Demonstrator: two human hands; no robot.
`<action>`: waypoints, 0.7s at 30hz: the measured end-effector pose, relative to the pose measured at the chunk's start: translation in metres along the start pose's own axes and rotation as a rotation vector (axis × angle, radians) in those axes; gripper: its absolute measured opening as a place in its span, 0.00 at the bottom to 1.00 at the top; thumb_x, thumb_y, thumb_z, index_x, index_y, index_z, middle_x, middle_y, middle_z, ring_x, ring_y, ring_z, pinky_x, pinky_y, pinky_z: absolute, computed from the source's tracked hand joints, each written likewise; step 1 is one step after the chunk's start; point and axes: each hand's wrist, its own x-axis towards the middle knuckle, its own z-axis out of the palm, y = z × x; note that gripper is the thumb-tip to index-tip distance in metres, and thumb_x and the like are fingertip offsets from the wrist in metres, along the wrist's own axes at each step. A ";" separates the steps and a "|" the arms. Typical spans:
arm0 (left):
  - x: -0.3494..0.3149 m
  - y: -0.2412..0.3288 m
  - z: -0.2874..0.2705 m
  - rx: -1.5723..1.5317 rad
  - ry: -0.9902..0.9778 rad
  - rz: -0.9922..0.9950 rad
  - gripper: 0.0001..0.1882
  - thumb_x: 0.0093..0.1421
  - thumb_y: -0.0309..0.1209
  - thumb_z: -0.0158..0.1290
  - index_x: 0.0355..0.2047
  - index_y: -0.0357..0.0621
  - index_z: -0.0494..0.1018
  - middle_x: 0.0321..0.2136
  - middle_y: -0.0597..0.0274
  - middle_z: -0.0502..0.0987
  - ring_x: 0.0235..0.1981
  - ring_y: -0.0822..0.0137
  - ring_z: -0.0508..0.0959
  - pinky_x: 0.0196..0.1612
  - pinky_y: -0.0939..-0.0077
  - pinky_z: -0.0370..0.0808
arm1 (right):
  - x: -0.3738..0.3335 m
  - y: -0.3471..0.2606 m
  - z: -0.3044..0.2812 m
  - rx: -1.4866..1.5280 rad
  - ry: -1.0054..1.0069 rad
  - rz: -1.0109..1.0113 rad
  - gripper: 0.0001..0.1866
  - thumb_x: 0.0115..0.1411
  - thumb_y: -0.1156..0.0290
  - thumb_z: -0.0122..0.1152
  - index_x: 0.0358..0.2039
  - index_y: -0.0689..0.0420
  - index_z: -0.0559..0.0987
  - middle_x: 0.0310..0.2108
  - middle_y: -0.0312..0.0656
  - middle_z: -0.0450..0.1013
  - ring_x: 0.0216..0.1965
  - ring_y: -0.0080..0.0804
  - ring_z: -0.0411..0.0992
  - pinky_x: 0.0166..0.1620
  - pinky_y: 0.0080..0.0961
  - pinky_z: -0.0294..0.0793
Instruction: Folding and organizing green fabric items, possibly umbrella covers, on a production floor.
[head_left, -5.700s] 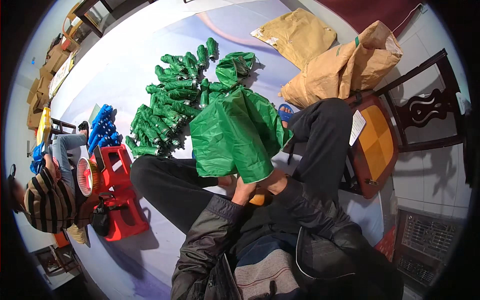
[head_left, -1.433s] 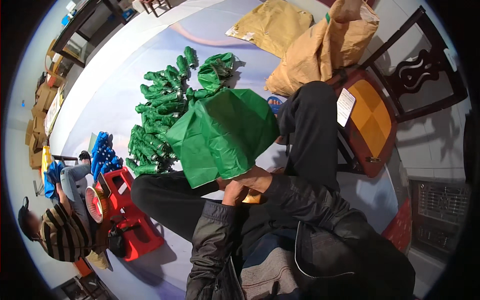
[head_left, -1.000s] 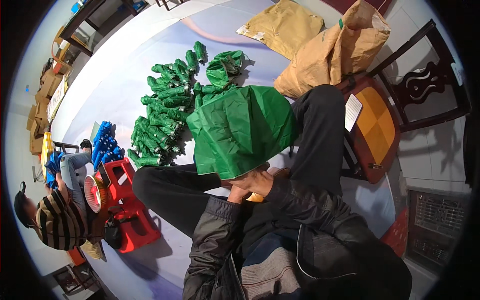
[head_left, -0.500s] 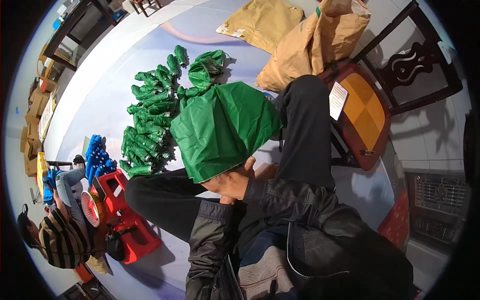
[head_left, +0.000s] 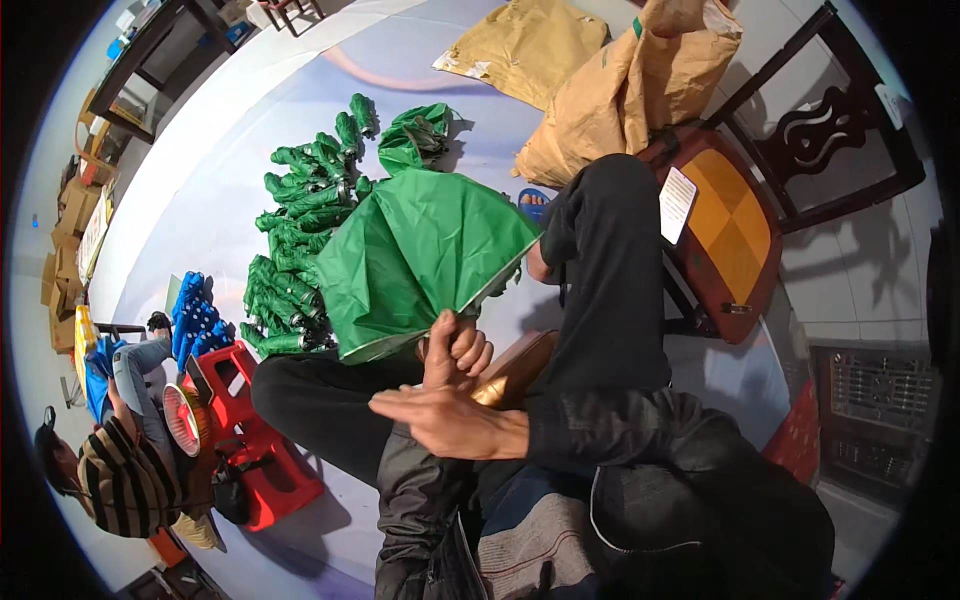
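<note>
A green umbrella point(head_left: 420, 265) with a partly spread, creased canopy sits over my lap, between my knees. My left hand point(head_left: 457, 350) closes round its gathered middle at the near edge, thumb up and fingers curled; the shaft itself is hidden. Just below, my right hand point(head_left: 445, 420) crosses over my left wrist, its fingers stretched out to the left and holding nothing. On the floor beyond my left knee lies a pile of folded green umbrellas point(head_left: 290, 285). Another crumpled green umbrella point(head_left: 405, 140) lies behind the canopy.
A brown paper sack point(head_left: 620, 95) and a flat yellowish sack point(head_left: 520, 45) lie at the far side. To the right stands a wooden chair point(head_left: 725, 230) with a white phone-like slab point(head_left: 677, 204). Red stools point(head_left: 265, 470), a round heater point(head_left: 182, 418) and a seated person point(head_left: 125, 475) are left.
My right hand has come away from the canopy's edge, down and to the left, its fingers straightened. The canopy has shifted slightly left, and my left hand now shows at its near edge.
</note>
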 end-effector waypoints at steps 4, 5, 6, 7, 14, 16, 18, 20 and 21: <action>-0.016 0.015 0.028 -0.162 0.512 0.049 0.18 0.71 0.42 0.42 0.22 0.56 0.60 0.12 0.75 0.55 0.09 0.79 0.54 0.10 0.82 0.57 | -0.009 -0.022 -0.064 0.182 0.235 0.261 0.18 0.58 0.85 0.45 0.48 0.69 0.74 0.41 0.51 0.77 0.40 0.38 0.78 0.49 0.30 0.76; -0.015 0.022 0.021 -0.120 0.385 0.028 0.20 0.71 0.42 0.41 0.21 0.54 0.59 0.12 0.75 0.55 0.09 0.80 0.55 0.09 0.83 0.57 | -0.008 -0.019 -0.077 0.312 0.321 0.331 0.17 0.61 0.84 0.43 0.48 0.69 0.75 0.39 0.50 0.78 0.39 0.36 0.79 0.48 0.29 0.77; -0.015 0.022 0.014 -0.123 0.385 0.037 0.20 0.71 0.42 0.41 0.21 0.54 0.59 0.12 0.75 0.55 0.09 0.80 0.55 0.09 0.83 0.57 | -0.005 -0.016 -0.083 0.351 0.476 0.403 0.16 0.63 0.83 0.42 0.49 0.69 0.74 0.40 0.48 0.77 0.39 0.35 0.78 0.48 0.29 0.77; -0.013 0.022 0.010 -0.160 0.204 0.051 0.18 0.71 0.40 0.43 0.22 0.53 0.60 0.12 0.75 0.55 0.09 0.81 0.55 0.10 0.84 0.56 | -0.001 -0.013 -0.088 0.386 0.637 0.475 0.16 0.65 0.81 0.40 0.49 0.69 0.74 0.40 0.47 0.77 0.40 0.33 0.78 0.48 0.29 0.77; -0.014 0.019 0.007 -0.213 0.011 0.042 0.16 0.70 0.39 0.44 0.23 0.53 0.62 0.13 0.75 0.55 0.09 0.81 0.54 0.11 0.85 0.55 | 0.023 0.017 -0.110 0.756 0.684 0.470 0.16 0.65 0.80 0.44 0.51 0.70 0.73 0.44 0.48 0.75 0.44 0.32 0.76 0.52 0.30 0.74; -0.015 0.018 0.013 -0.175 0.048 0.025 0.17 0.70 0.39 0.44 0.23 0.52 0.61 0.13 0.75 0.56 0.10 0.80 0.54 0.11 0.84 0.55 | 0.024 0.031 -0.113 0.814 0.619 0.428 0.16 0.65 0.80 0.47 0.53 0.67 0.72 0.46 0.45 0.74 0.48 0.31 0.73 0.54 0.30 0.73; -0.014 0.015 0.010 -0.125 -0.008 0.008 0.18 0.70 0.40 0.44 0.22 0.51 0.59 0.13 0.74 0.55 0.10 0.79 0.54 0.12 0.84 0.54 | 0.028 0.040 -0.110 1.071 0.619 0.379 0.17 0.65 0.79 0.49 0.54 0.66 0.71 0.48 0.42 0.73 0.49 0.30 0.72 0.53 0.29 0.73; -0.014 0.014 0.012 -0.077 -0.025 -0.017 0.19 0.70 0.41 0.44 0.21 0.52 0.59 0.12 0.75 0.55 0.10 0.80 0.54 0.12 0.83 0.55 | 0.031 0.063 -0.106 1.255 0.592 0.321 0.18 0.64 0.77 0.53 0.55 0.63 0.69 0.48 0.38 0.72 0.49 0.28 0.71 0.52 0.28 0.73; -0.013 0.012 0.014 -0.030 -0.040 -0.044 0.19 0.70 0.41 0.43 0.21 0.52 0.60 0.12 0.76 0.55 0.09 0.80 0.54 0.12 0.82 0.56 | 0.029 0.077 -0.108 1.250 0.597 0.316 0.18 0.64 0.77 0.53 0.55 0.63 0.69 0.48 0.38 0.72 0.49 0.28 0.71 0.52 0.28 0.73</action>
